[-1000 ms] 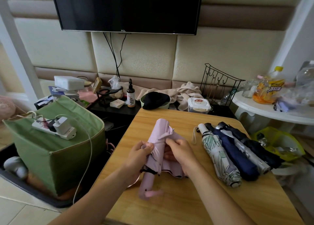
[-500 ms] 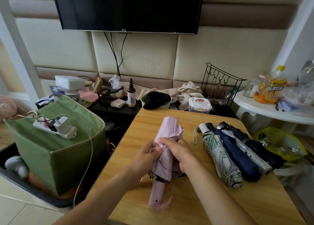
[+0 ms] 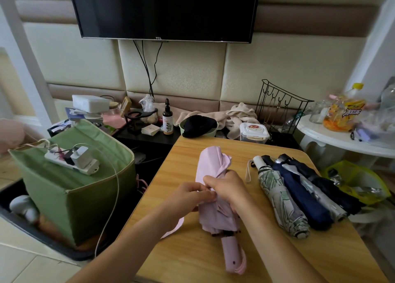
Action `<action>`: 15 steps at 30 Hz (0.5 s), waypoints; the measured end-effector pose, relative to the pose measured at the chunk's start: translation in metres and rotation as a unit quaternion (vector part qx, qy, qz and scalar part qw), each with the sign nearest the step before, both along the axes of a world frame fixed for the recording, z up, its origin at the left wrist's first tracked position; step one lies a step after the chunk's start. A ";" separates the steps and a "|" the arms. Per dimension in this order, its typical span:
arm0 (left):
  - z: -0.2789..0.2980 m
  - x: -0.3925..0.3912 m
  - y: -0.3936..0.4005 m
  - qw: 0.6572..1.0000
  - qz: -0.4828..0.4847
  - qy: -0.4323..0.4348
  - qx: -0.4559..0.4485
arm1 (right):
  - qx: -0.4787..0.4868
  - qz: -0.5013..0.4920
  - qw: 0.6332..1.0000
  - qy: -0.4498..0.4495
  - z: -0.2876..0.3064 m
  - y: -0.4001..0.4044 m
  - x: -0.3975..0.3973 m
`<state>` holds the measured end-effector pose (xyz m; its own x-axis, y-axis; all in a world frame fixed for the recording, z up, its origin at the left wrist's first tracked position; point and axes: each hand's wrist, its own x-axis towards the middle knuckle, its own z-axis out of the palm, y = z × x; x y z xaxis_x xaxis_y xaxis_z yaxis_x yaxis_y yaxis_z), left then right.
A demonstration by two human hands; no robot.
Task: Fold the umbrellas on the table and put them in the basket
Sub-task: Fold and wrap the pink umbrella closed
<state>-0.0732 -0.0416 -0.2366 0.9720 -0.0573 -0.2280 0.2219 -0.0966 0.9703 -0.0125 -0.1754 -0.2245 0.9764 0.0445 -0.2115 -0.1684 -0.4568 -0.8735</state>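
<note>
Hands: both forearms reach in from the lower edge and meet over the wooden table (image 3: 320, 259).
Left hand (image 3: 188, 197): fingers curled, fingertips pinching a fold of pink fabric at the side of the pink umbrella (image 3: 215, 197).
Right hand (image 3: 228, 188): wrapped round the middle of the bundle, thumb and fingers clenched on the gathered cloth, knuckles up.
Pink umbrella: lies lengthwise on the table, tip pointing away, smooth pink handle (image 3: 232, 255) with its loop strap nearest the camera; canopy soft, matte, loosely wrinkled, half rolled.
Other umbrellas: four collapsed ones lie side by side to the right, touching one another: a leaf-print umbrella (image 3: 282, 199) with a white handle and cord, a navy umbrella (image 3: 303, 197), a silver-grey umbrella (image 3: 320, 195), a black umbrella (image 3: 333, 190).
Green fabric basket (image 3: 59, 201): boxy, soft-walled, standing left of the table, well apart from the umbrellas; a white power strip (image 3: 74, 161) with a charger rests across its rim.
</note>
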 end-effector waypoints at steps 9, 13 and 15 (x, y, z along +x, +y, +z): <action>0.019 0.007 0.031 0.973 0.027 -0.073 0.218 | -0.160 0.183 0.970 -0.022 0.028 -0.016 -0.005; 0.030 0.007 0.049 0.985 -0.035 -0.133 0.101 | -0.168 0.287 0.943 -0.012 0.046 -0.027 -0.012; 0.032 0.004 0.052 0.990 -0.054 -0.108 0.068 | -0.175 0.311 0.934 -0.012 0.053 -0.029 -0.017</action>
<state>-0.0692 0.0107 -0.2049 0.9888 -0.1465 -0.0282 -0.0081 -0.2418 0.9703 -0.0295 -0.2048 -0.1713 0.7890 0.5377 -0.2972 0.2433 -0.7177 -0.6525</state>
